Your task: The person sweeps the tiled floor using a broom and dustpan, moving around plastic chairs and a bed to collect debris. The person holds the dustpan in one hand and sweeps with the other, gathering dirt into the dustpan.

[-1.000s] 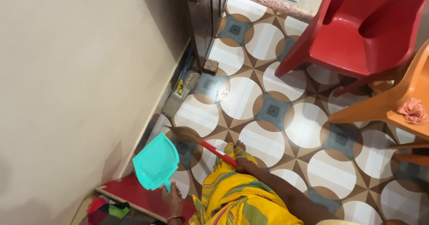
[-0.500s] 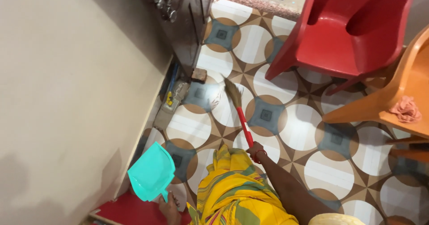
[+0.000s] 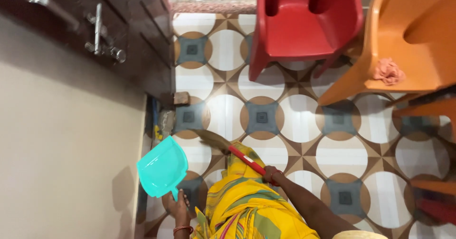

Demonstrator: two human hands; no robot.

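Head view, looking straight down at a patterned tile floor (image 3: pixel 299 120) of white circles, brown stars and grey squares. Left hand (image 3: pixel 176 206) wrapped closed around the short handle of a turquoise dustpan (image 3: pixel 162 167), pan held up off the floor, tilted, scoop end pointing up-left, just beside the beige wall (image 3: pixel 61 153) at the floor's left edge. Right hand (image 3: pixel 271 174) closed on the red handle of a broom (image 3: pixel 235 152), handle running up-left from the fist; the brown bristle head (image 3: pixel 211 139) lies low on the tiles near the dustpan's upper right edge, blurred, so contact with the floor is likely but hard to confirm. Yellow patterned garment (image 3: pixel 247 205) fills the bottom centre between the two hands, covering part of the broom handle. Dark wooden cabinet (image 3: pixel 128 34) with metal handles at the top left, standing along the wall. Small brown block (image 3: pixel 181 98) and some clutter (image 3: pixel 164 122) at the cabinet's base, left edge of the floor. Red plastic chair (image 3: pixel 304 20) at the top centre, orange plastic chair (image 3: pixel 418 39) at the top right, touching or nearly so. Pinkish crumpled cloth (image 3: pixel 388 71) lying on the orange chair's seat.
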